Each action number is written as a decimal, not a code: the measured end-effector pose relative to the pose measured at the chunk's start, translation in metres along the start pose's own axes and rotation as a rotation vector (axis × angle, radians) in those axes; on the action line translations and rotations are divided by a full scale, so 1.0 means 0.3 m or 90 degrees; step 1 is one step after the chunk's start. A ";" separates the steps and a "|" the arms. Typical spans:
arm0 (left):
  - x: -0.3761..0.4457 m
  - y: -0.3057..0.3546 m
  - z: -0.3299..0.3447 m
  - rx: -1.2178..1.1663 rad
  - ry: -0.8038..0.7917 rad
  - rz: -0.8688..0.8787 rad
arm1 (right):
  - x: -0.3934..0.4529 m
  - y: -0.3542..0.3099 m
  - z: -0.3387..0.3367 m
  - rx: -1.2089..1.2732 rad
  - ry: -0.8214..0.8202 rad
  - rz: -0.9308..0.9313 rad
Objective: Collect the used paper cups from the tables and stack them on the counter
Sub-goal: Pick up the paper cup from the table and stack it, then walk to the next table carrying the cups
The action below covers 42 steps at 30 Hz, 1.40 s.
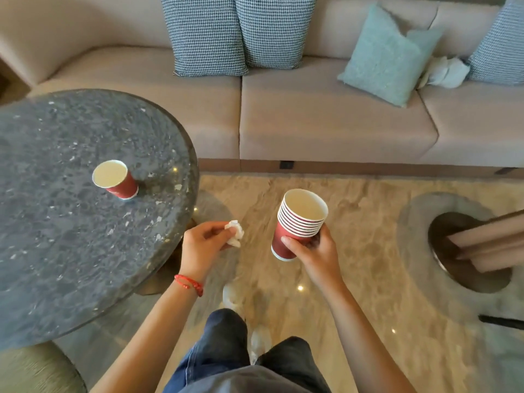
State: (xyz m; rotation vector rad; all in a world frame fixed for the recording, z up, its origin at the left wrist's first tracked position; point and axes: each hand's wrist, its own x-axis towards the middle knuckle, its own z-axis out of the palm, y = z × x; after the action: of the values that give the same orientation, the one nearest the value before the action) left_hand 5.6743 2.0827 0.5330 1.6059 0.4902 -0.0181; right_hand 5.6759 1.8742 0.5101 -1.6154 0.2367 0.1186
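Observation:
A single red paper cup (116, 179) with a white inside stands upright on the round dark stone table (56, 251) at the left. My right hand (314, 251) grips a nested stack of several red paper cups (299, 222) over the floor, right of the table. My left hand (201, 246) pinches a crumpled white tissue (234, 233) just off the table's right edge, below and to the right of the lone cup.
A long beige sofa (312, 123) with checked and teal cushions runs along the back. A low table base with a folded beige piece (467, 251) sits at the right. A green upholstered seat (37, 370) is at the bottom left. My legs stand on polished marble floor.

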 end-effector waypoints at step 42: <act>0.402 0.128 -0.360 -0.249 0.810 -0.084 | 0.835 -0.248 1.167 -0.170 -0.864 -0.094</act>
State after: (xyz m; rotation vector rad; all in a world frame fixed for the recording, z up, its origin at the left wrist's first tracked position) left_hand 5.7658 2.2212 0.5445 1.0262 1.4589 0.9860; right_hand 5.9601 2.2061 0.5062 -1.4746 -0.9681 1.1035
